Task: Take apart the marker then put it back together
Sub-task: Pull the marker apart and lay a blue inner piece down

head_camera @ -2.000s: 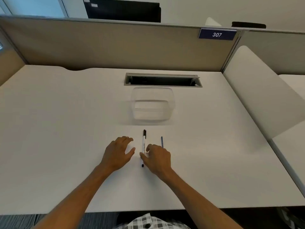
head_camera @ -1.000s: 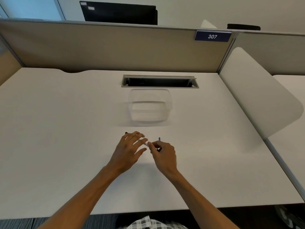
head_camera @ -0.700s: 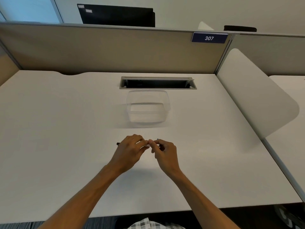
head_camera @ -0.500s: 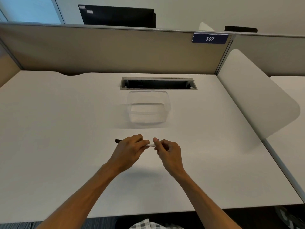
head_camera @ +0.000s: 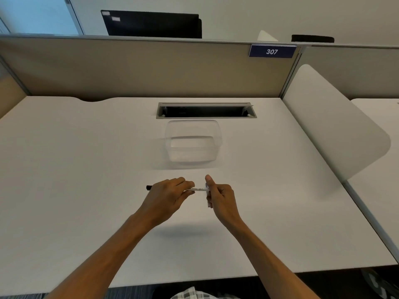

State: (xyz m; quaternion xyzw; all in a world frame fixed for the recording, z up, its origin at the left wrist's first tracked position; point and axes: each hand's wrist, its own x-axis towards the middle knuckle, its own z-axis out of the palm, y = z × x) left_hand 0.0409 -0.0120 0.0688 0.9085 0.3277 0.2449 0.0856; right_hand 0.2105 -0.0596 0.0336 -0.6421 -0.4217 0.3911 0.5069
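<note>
Marker (head_camera: 198, 189): held level and crosswise above the white bench (head_camera: 75, 180), nearer the person than the clear plastic container (head_camera: 193, 142), both hands on it.
Left hand (head_camera: 166, 196): closed round the marker's left part, fingers (head_camera: 186, 184) curled over the white barrel; a black end (head_camera: 149, 187) pokes out past the hand, away from the container's left side.
Right hand (head_camera: 220, 196): fingers pressed together round the marker's right end, thumb raised toward the container; the end itself is hidden inside the grip.
Barrel between the hands: a short white stretch with fine print, too small to read.
Dark sliver: a thin dark edge shows at the lower left of the right hand; what it belongs to cannot be told.
Container: upright on the bench, just nearer the person than the cable slot (head_camera: 206, 110), well apart from the hands.
Number plate (head_camera: 272, 51): blue, reading 307, fixed on the partition beyond and to the right of the container.
Monitor (head_camera: 151, 23): black, behind the partition, beyond the container and to its left.
</note>
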